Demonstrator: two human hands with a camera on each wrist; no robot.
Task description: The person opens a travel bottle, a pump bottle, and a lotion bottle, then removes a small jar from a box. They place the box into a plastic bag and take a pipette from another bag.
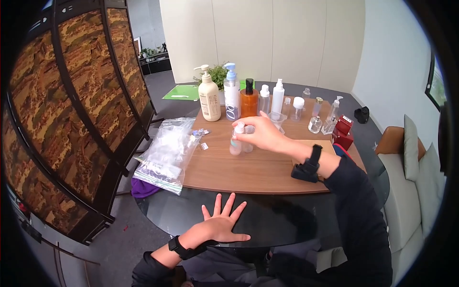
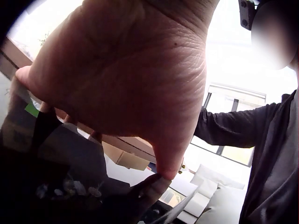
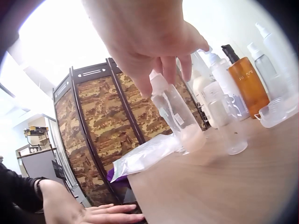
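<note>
My right hand (image 1: 262,134) pinches the top of a small clear bottle (image 1: 235,147) between thumb and fingers. A little pinkish liquid shows at the bottom of this bottle in the right wrist view, where it leans over the wooden board (image 3: 201,191). Close beside it stands another clear bottle (image 3: 232,133), which looks empty. My left hand (image 1: 222,226) rests with spread fingers on the black glass table (image 1: 167,210), in front of the board's near edge. Its palm (image 2: 117,70) fills much of the left wrist view.
Along the back stand a cream pump bottle (image 1: 209,98), a blue-topped pump bottle (image 1: 232,100), an amber bottle (image 1: 248,103) and several clear ones. A zip bag (image 1: 165,150) overhangs the left edge. Red boxes (image 1: 343,131) and a cardboard piece (image 1: 313,148) lie right.
</note>
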